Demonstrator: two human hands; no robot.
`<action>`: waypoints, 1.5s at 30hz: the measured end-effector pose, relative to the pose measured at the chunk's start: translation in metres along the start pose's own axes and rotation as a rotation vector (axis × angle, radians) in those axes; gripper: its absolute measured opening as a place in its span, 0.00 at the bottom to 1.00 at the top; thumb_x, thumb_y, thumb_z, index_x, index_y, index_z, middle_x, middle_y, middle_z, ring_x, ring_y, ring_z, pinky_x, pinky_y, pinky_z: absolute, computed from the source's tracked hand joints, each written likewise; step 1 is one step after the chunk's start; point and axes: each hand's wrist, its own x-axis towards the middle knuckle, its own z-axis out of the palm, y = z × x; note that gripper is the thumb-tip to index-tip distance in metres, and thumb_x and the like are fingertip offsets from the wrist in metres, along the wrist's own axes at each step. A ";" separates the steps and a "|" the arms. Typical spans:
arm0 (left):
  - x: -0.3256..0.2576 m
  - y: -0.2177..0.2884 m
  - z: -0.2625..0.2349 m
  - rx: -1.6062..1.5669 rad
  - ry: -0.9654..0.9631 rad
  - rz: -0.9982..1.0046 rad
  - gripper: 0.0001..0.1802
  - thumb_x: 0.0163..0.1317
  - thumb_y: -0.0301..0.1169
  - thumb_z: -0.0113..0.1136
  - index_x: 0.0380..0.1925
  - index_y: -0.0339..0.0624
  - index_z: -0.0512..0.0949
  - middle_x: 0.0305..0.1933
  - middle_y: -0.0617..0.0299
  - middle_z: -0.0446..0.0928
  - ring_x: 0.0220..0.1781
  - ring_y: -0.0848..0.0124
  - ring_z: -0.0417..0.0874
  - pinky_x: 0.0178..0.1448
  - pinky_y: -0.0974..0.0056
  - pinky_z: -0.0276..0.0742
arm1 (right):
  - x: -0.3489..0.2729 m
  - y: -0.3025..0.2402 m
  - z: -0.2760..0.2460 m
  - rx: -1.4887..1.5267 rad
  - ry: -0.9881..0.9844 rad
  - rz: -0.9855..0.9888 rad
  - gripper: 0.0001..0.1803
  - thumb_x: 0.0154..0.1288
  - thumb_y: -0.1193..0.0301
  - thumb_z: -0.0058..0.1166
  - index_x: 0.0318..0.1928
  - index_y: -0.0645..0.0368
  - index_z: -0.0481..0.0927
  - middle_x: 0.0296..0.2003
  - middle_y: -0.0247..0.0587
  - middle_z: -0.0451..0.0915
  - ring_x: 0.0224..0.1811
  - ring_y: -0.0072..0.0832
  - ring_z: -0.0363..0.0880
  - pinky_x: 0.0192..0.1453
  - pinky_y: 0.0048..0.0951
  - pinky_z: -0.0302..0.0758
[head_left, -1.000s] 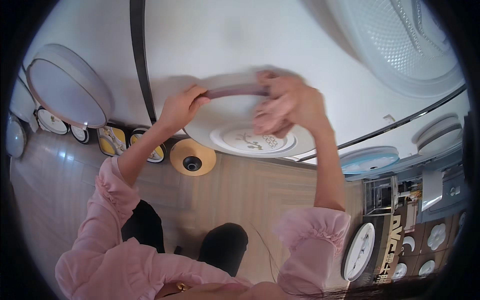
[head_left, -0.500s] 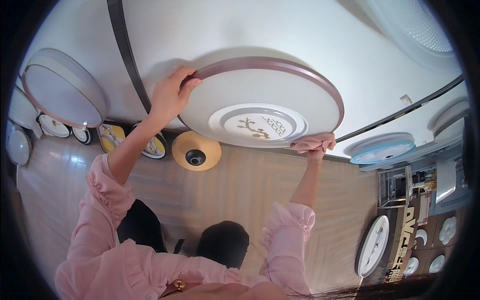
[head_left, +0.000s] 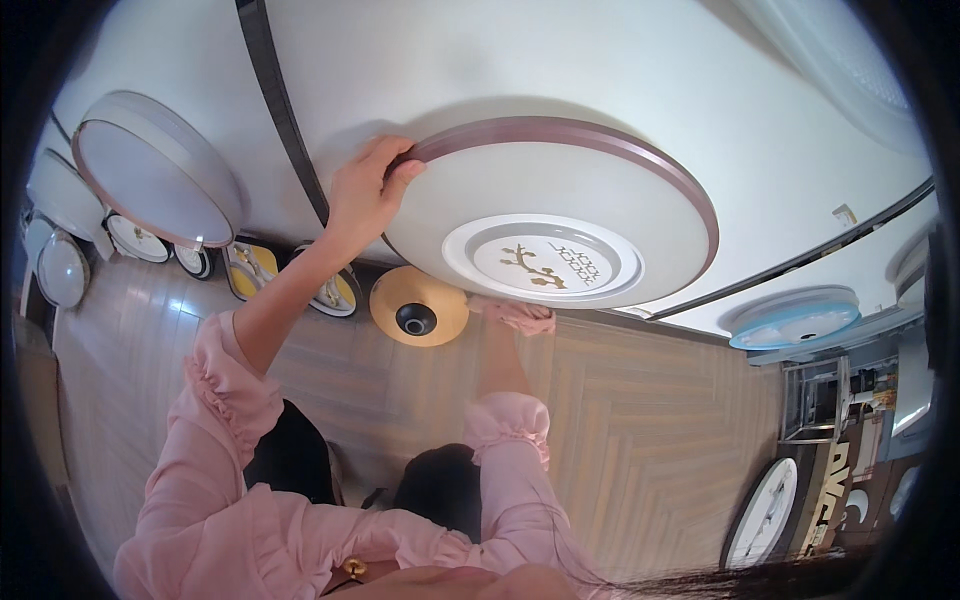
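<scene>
Your left hand point(head_left: 368, 200) pinches the purplish rim point(head_left: 553, 124) of the round lamp point(head_left: 590, 185) at its upper left, thumb in front, other fingertips hidden; the lamp sits against the white panel point(head_left: 620, 60), near its lower edge. Your right hand point(head_left: 500, 328) grips a bunched pink cloth point(head_left: 530, 318) below. A firm pinch and light cloth pressure should steady the lamp.

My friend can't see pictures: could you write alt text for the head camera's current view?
A person's left hand holds the mauve rim of a large round white lamp on a white panel. The right hand, with a pink cloth, is partly hidden below its lower edge. A blue-edged lamp is farther right.
</scene>
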 end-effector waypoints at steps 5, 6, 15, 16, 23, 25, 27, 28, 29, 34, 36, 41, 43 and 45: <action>-0.001 -0.001 0.001 0.050 0.022 0.012 0.13 0.60 0.39 0.55 0.40 0.43 0.74 0.37 0.58 0.76 0.33 0.58 0.78 0.36 0.60 0.73 | -0.024 0.024 0.035 -0.160 -0.111 -0.018 0.30 0.55 0.50 0.45 0.53 0.58 0.65 0.38 0.43 0.73 0.41 0.34 0.73 0.46 0.31 0.73; -0.001 -0.001 0.001 0.058 0.025 0.018 0.13 0.60 0.39 0.55 0.40 0.43 0.74 0.37 0.58 0.76 0.33 0.58 0.79 0.36 0.60 0.73 | -0.029 0.027 0.042 -0.202 -0.137 -0.025 0.31 0.55 0.50 0.45 0.53 0.58 0.65 0.37 0.43 0.73 0.41 0.34 0.73 0.46 0.31 0.73; 0.001 -0.003 -0.001 0.018 -0.018 -0.008 0.14 0.59 0.39 0.56 0.41 0.44 0.74 0.39 0.57 0.77 0.36 0.57 0.79 0.37 0.59 0.74 | -0.020 0.046 0.051 -0.260 -0.429 -0.176 0.33 0.51 0.50 0.45 0.53 0.59 0.65 0.34 0.47 0.74 0.38 0.36 0.74 0.44 0.30 0.72; 0.002 0.001 -0.002 0.026 -0.022 -0.001 0.14 0.59 0.39 0.56 0.41 0.44 0.74 0.39 0.57 0.77 0.36 0.57 0.79 0.37 0.59 0.74 | -0.003 0.037 0.036 -0.101 -0.515 -0.231 0.33 0.50 0.50 0.45 0.53 0.59 0.65 0.34 0.47 0.74 0.37 0.36 0.74 0.44 0.30 0.72; -0.001 -0.010 -0.012 0.044 0.006 0.016 0.14 0.59 0.39 0.56 0.40 0.44 0.74 0.37 0.60 0.77 0.33 0.57 0.79 0.35 0.58 0.73 | -0.010 -0.125 0.108 0.240 0.140 -0.573 0.09 0.62 0.67 0.40 0.41 0.54 0.68 0.26 0.40 0.71 0.25 0.30 0.70 0.32 0.28 0.72; 0.000 -0.004 -0.008 0.020 -0.021 -0.004 0.14 0.59 0.39 0.56 0.40 0.44 0.74 0.37 0.60 0.77 0.33 0.57 0.78 0.35 0.59 0.73 | -0.046 -0.171 0.151 -0.256 0.204 -0.832 0.04 0.63 0.68 0.41 0.31 0.49 0.63 0.28 0.30 0.65 0.29 0.23 0.63 0.34 0.24 0.65; 0.001 0.002 -0.010 -0.017 -0.074 -0.067 0.14 0.59 0.39 0.56 0.39 0.43 0.75 0.38 0.61 0.77 0.34 0.58 0.78 0.34 0.59 0.72 | -0.067 -0.175 0.179 0.189 -0.255 -0.452 0.09 0.62 0.65 0.44 0.27 0.50 0.62 0.24 0.30 0.62 0.24 0.21 0.61 0.28 0.19 0.62; 0.002 0.003 -0.007 -0.033 -0.084 -0.069 0.14 0.58 0.39 0.56 0.40 0.43 0.75 0.38 0.61 0.77 0.34 0.58 0.78 0.35 0.59 0.72 | -0.077 -0.178 0.193 0.364 -0.379 -0.215 0.12 0.62 0.64 0.46 0.25 0.50 0.61 0.22 0.29 0.61 0.22 0.20 0.61 0.26 0.17 0.61; 0.003 0.003 -0.009 -0.038 -0.087 -0.072 0.14 0.58 0.39 0.57 0.40 0.43 0.75 0.38 0.61 0.77 0.34 0.58 0.78 0.35 0.59 0.72 | -0.102 -0.169 0.212 -0.089 -0.411 -0.234 0.11 0.58 0.60 0.48 0.31 0.52 0.66 0.30 0.33 0.67 0.32 0.28 0.67 0.33 0.28 0.66; 0.005 0.007 -0.008 -0.051 -0.074 -0.017 0.14 0.58 0.38 0.57 0.41 0.43 0.75 0.39 0.60 0.77 0.36 0.58 0.78 0.38 0.61 0.72 | -0.114 -0.047 0.187 -1.877 -0.851 -1.520 0.27 0.51 0.64 0.53 0.54 0.54 0.68 0.52 0.48 0.67 0.56 0.34 0.64 0.56 0.46 0.63; 0.007 0.006 -0.007 -0.055 -0.109 -0.028 0.14 0.58 0.38 0.57 0.41 0.43 0.75 0.39 0.59 0.77 0.36 0.58 0.78 0.39 0.61 0.72 | -0.106 -0.048 0.175 -1.954 -1.027 -1.519 0.23 0.50 0.63 0.54 0.48 0.55 0.71 0.47 0.48 0.70 0.51 0.35 0.68 0.51 0.44 0.65; 0.004 0.001 -0.008 -0.066 -0.083 -0.070 0.15 0.58 0.38 0.58 0.41 0.43 0.75 0.38 0.57 0.77 0.35 0.58 0.78 0.38 0.61 0.73 | -0.081 -0.140 0.165 -2.076 -0.879 -1.424 0.14 0.48 0.62 0.56 0.35 0.55 0.79 0.34 0.47 0.79 0.37 0.37 0.77 0.40 0.40 0.73; 0.003 -0.003 -0.005 -0.070 -0.037 -0.025 0.15 0.58 0.37 0.58 0.42 0.42 0.75 0.35 0.57 0.76 0.31 0.61 0.76 0.36 0.63 0.72 | -0.084 -0.180 0.168 -1.721 -0.640 -1.272 0.13 0.50 0.63 0.56 0.35 0.57 0.80 0.32 0.45 0.79 0.34 0.34 0.78 0.39 0.36 0.74; 0.001 -0.008 -0.002 -0.097 0.026 0.046 0.14 0.59 0.35 0.58 0.42 0.40 0.74 0.31 0.56 0.75 0.24 0.68 0.72 0.32 0.67 0.69 | -0.096 -0.215 0.173 -1.089 -0.532 -1.168 0.14 0.53 0.67 0.54 0.39 0.60 0.78 0.35 0.41 0.77 0.34 0.28 0.76 0.42 0.32 0.73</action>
